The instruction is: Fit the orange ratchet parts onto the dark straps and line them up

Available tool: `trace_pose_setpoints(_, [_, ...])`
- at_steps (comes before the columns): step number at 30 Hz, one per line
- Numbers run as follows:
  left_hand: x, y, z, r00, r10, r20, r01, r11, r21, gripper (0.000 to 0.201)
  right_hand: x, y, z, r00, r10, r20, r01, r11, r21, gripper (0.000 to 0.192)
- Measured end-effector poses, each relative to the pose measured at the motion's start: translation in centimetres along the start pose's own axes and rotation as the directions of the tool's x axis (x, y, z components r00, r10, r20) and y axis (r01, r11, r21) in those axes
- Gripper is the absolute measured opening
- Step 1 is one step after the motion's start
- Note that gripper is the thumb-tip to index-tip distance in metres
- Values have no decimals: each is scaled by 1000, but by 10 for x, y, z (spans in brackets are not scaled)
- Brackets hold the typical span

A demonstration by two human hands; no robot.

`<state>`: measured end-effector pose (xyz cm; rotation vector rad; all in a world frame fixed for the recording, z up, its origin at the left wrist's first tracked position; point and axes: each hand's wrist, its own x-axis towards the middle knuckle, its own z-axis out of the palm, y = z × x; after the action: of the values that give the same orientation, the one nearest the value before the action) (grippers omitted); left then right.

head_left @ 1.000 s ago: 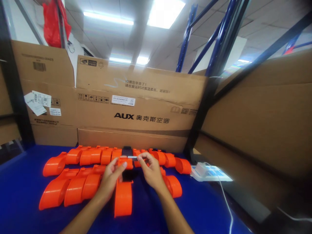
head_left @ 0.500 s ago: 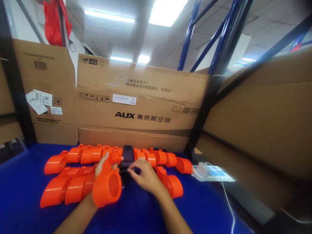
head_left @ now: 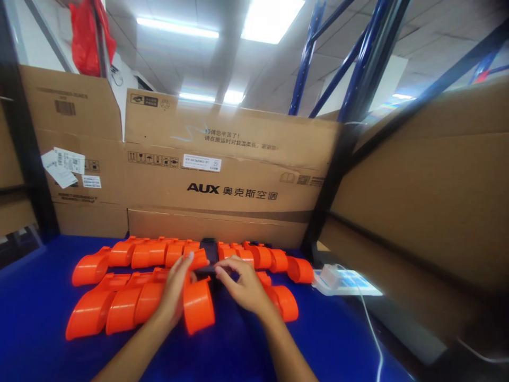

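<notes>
My left hand (head_left: 175, 291) grips an orange plastic housing (head_left: 198, 302), tilted with its rounded end toward me above the blue table (head_left: 35, 313). My right hand (head_left: 243, 286) pinches a small dark part (head_left: 207, 270) that meets the housing's narrow end. A black block (head_left: 208, 248) stands just behind my fingers. Two rows of matching orange housings (head_left: 119, 305) lie left and right of my hands.
Large cardboard boxes (head_left: 222, 175) wall off the back and right side of the table. A white charger with a cable (head_left: 338, 280) lies at the right on a flat white item. Blue rack posts (head_left: 358, 58) rise behind.
The left hand had lifted the orange housing with its open end facing me; now it is lowered and turned rightward, and the right hand has shifted onto the dark part at its end.
</notes>
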<state>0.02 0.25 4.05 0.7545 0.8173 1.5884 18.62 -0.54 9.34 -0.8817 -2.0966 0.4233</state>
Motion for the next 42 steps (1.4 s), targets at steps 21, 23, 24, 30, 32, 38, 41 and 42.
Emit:
trace_pose_setpoints(21, [-4, 4, 1, 998, -8, 60, 8, 1000, -4, 56, -6, 7, -1, 945, -43, -324, -4, 990, -144, 30])
trace_pose_setpoints(23, [-4, 4, -1, 996, -7, 84, 3, 999, 45, 55, -3, 8, -8, 921, -17, -389, -47, 987, -153, 30])
trace_pose_setpoints(24, [-4, 3, -2, 995, -7, 95, 1, 998, 66, 53, -2, 7, -13, 905, 0, -425, -78, 983, -167, 30])
trace_pose_setpoints(30, [-8, -3, 0, 978, -73, 196, 44, 988, 149, 46, -23, -9, -74, 856, 161, -491, -412, 787, -460, 37])
trace_pose_setpoints(32, [-10, -4, 2, 972, -89, 215, 53, 984, 168, 45, -40, -18, -97, 835, 263, -484, -528, 631, -569, 40])
trace_pose_setpoints(38, [-14, -2, 4, 970, -82, 227, 36, 980, 198, 41, -85, -41, -139, 636, 599, -487, -733, 271, -624, 51])
trace_pose_setpoints(41, [-14, -2, 3, 971, -88, 222, 39, 975, 218, 40, -94, -39, -137, 585, 671, -455, -752, 239, -614, 52])
trace_pose_setpoints(42, [-14, -3, 3, 971, -90, 219, 40, 974, 224, 40, -95, -36, -134, 583, 683, -440, -750, 244, -615, 51])
